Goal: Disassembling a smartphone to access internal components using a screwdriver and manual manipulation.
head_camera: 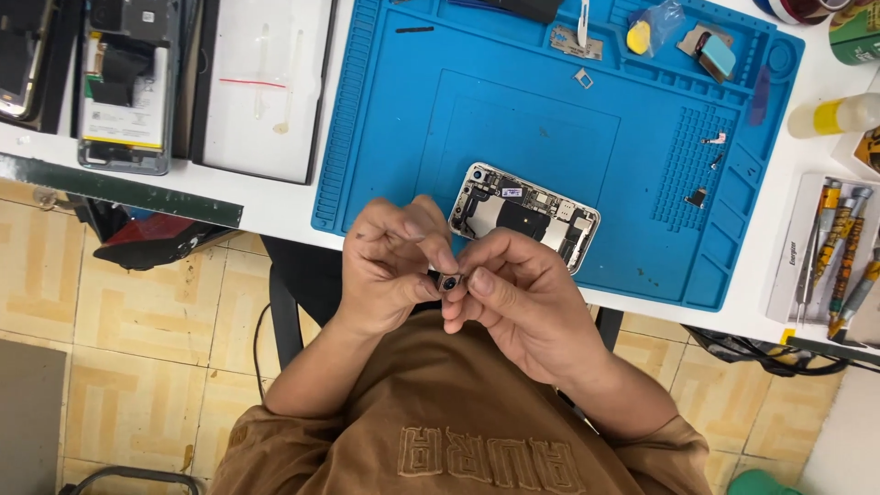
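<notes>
Blue silicone covers most of the bench [275, 206] where we work: a repair mat [513, 119] with ribbed edges and small trays along its far side. Our left hand [390, 266] and right hand [513, 298] meet just in front of the mat's near edge, above our lap, fingertips pinched together on a small dark camera module [450, 283] with a round lens facing up. Both hands grip it, the left from one side, the right thumb pressed against the other. Just beyond our knuckles an opened phone [524, 215] lies face down on the mat, its back removed, boards and a dark central plate exposed. Loose small metal parts [706, 165] sit on the mat's dotted patch to the right, well apart from the phone. A yellow pick [639, 37] rests in a far tray. At the right edge of the bench a row of precision screwdrivers [839, 247] lies in a grey tray. To the left, well apart, another opened device [124, 82] and a white panel in a black frame [266, 82] lie on the bench. Tan tiled floor [137, 312] shows below.
</notes>
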